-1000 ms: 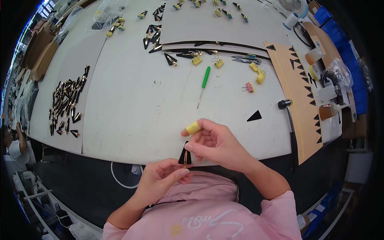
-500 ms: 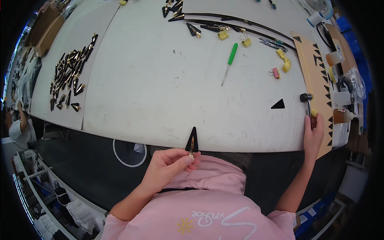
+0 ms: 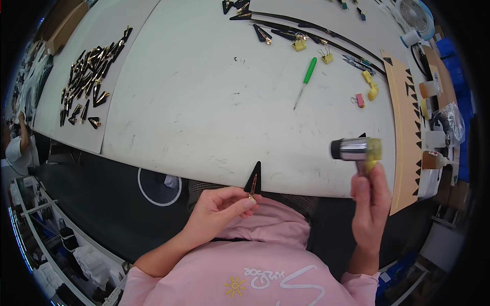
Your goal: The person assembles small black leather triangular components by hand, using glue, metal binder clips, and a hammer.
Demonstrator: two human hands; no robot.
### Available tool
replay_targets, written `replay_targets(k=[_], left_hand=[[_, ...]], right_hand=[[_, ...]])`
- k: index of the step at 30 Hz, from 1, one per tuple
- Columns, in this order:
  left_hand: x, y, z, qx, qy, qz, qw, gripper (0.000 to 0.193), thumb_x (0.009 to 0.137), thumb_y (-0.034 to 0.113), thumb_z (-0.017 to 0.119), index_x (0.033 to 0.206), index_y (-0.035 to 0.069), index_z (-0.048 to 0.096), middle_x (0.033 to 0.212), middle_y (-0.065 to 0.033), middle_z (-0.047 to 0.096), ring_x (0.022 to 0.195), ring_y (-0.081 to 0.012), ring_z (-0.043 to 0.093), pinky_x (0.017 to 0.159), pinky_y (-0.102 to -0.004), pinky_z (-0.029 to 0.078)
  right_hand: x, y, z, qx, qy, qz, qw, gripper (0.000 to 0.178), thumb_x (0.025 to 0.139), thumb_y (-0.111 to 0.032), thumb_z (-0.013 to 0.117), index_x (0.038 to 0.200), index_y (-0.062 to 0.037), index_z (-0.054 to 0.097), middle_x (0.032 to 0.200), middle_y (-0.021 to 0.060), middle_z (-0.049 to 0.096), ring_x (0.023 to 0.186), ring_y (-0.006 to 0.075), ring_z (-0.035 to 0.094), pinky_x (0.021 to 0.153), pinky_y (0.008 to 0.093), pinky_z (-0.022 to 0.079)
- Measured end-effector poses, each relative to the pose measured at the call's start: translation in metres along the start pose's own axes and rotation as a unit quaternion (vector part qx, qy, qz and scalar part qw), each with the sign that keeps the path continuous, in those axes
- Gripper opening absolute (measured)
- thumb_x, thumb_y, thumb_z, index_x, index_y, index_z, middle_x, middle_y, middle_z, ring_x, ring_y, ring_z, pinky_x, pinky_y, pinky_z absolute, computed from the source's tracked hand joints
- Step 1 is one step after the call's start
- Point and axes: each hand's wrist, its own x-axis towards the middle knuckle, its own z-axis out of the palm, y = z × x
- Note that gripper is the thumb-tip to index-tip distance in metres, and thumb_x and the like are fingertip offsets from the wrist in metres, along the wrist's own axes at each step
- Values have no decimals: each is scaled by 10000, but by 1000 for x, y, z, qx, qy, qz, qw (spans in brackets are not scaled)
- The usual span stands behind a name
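My left hand (image 3: 217,211) pinches the gold metal fitting at the base of a black triangular piece (image 3: 256,173), its tip pointing up over the table's front edge. My right hand (image 3: 370,206) is closed round the handle of a small mallet (image 3: 353,149), lifted above the table. The mallet has a silver head with one black face and one translucent yellow face, slightly blurred. Behind it, a loose black triangle (image 3: 363,135) lies mostly hidden, only its tip showing.
A pile of black pieces with gold fittings (image 3: 92,71) lies at the left. A green-handled awl (image 3: 309,71), yellow binder clips (image 3: 299,45) and a pink binder clip (image 3: 360,100) lie toward the right. Black triangles line a tan board (image 3: 400,127), with bottles (image 3: 433,160) beyond.
My right hand has lifted the mallet off the tan board and carried it leftward over the table. My left hand keeps its pinch on the black triangular piece. The view has shifted slightly.
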Motion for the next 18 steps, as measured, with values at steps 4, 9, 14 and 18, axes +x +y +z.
replay_targets(k=[4, 9, 14, 18], left_hand=[[-3, -2, 0, -14, 5, -13, 1000, 221, 944, 137, 619, 1054, -48, 671, 932, -69, 694, 800, -71, 598, 748, -217, 496], [-3, 2, 1, -11, -8, -10, 1000, 236, 947, 148, 617, 1070, -46, 669, 901, -61, 691, 803, -71, 596, 750, -212, 492], [-4, 3, 2, -16, -12, -18, 1000, 243, 949, 151, 614, 1079, -47, 668, 910, -69, 695, 805, -75, 601, 754, -216, 494], [0, 7, -1, -6, -13, -25, 1000, 213, 950, 122, 603, 1060, -48, 669, 955, -95, 699, 832, -101, 630, 765, -239, 517]], right_hand=[[6, -15, 37, 31, -149, -45, 987, 129, 886, 13, 563, 1014, 26, 549, 769, 149, 509, 581, 311, 503, 516, 345, 402], [9, -16, 55, -43, -153, -126, 979, 174, 864, 31, 574, 1037, 10, 579, 735, 124, 484, 536, 278, 493, 469, 361, 388], [10, -22, 54, -68, -97, -155, 981, 182, 842, 16, 614, 1022, -6, 598, 709, 109, 484, 520, 270, 509, 440, 367, 380], [12, -23, 56, -138, -152, -140, 969, 193, 823, -1, 646, 1011, -19, 604, 702, 95, 489, 514, 267, 519, 432, 368, 386]])
